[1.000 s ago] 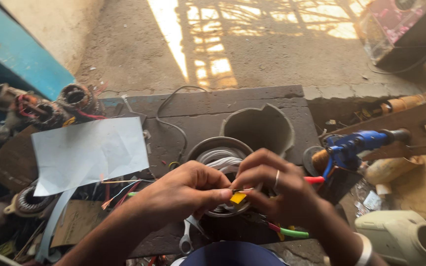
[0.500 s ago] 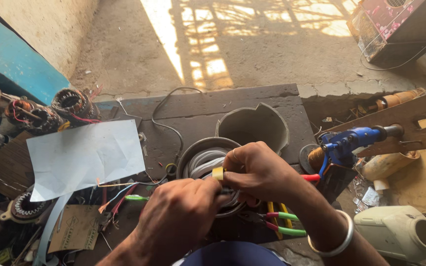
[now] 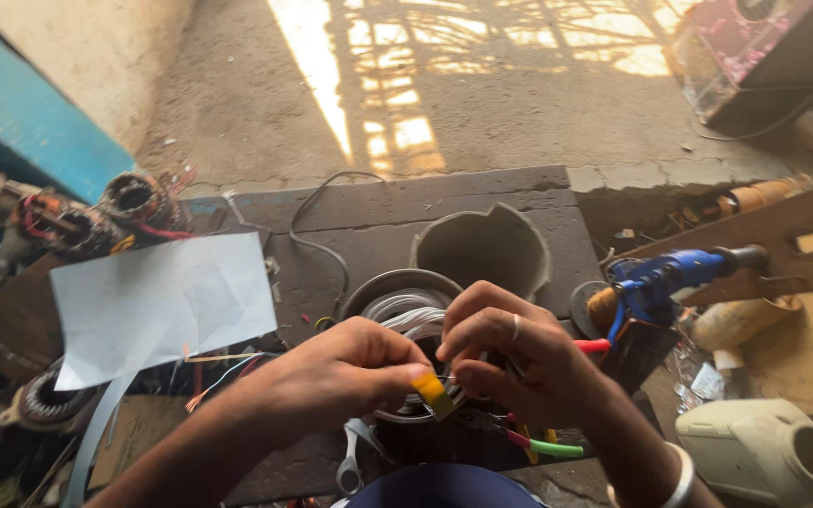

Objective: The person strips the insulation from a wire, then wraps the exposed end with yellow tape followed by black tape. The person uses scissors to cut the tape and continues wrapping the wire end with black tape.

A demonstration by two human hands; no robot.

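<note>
A: What is occupying the largest area of the frame?

B: A dark work board (image 3: 482,212) is lying across the centre, with sunlit concrete floor (image 3: 482,85) running along the top. A white paper sheet (image 3: 157,301) is resting at centre left of the board. A grey open-topped housing (image 3: 482,249) is standing upright just above centre.

A: And around the edges?

B: Wound motor stators (image 3: 96,221) are sitting at upper left, beside a blue wall panel (image 3: 21,122). A blue power tool (image 3: 670,277) is lying at centre right, and a cream plastic casing (image 3: 764,452) is sitting at lower right.

A: Where is the work piece?

B: A round stator with pale windings (image 3: 406,310) is sitting at lower centre, just below the grey housing and partly hidden by both hands.

A: State of the hands?

B: The left hand (image 3: 331,376) is pinching a small yellow strip (image 3: 433,395) between thumb and fingertips, directly over the stator. The right hand (image 3: 510,353), wearing a ring, is curling its fingers toward the same strip, fingertips just beside it; whether it is actually gripping the strip or a wire cannot be told. A pale bangle (image 3: 675,480) is circling the right wrist.

A: Smallest items?

B: A green sleeved wire (image 3: 548,447) is trailing below the right hand, and a spanner (image 3: 350,461) is lying at bottom centre
</note>
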